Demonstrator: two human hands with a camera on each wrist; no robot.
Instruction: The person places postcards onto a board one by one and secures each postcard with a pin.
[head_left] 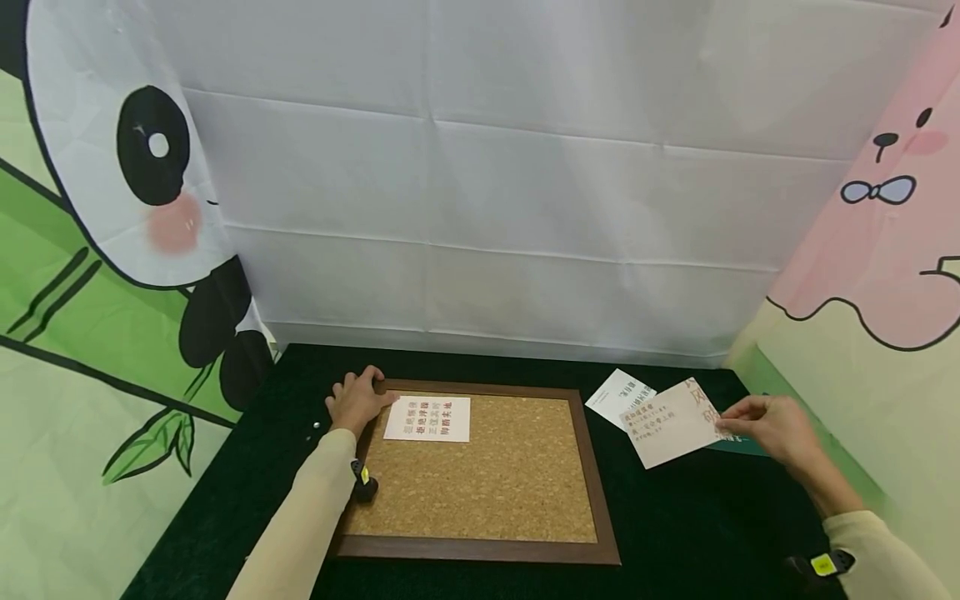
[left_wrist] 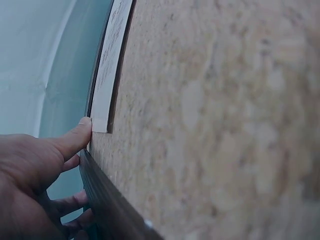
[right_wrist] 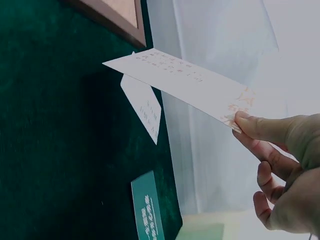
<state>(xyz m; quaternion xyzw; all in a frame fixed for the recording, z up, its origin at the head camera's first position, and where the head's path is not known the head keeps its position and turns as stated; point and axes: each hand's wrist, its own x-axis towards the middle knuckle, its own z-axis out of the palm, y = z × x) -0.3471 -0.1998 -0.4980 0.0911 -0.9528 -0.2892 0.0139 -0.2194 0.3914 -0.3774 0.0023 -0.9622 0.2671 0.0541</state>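
My left hand rests at the top left corner of a brown-framed corkboard, its other fingers beyond the frame's outer edge. In the left wrist view the thumb touches the near corner of a white card lying on the cork. That printed card sits along the board's upper left. To the right of the board, my right hand pinches a cream card with orange-brown print by its edge, thumb on top. The right wrist view shows this card raised above the table.
Under the raised card lie a white card and a green card on the dark green cloth. Small shiny bits lie left of the board. A pale curtain hangs behind the table, with cartoon-printed sheets at both sides.
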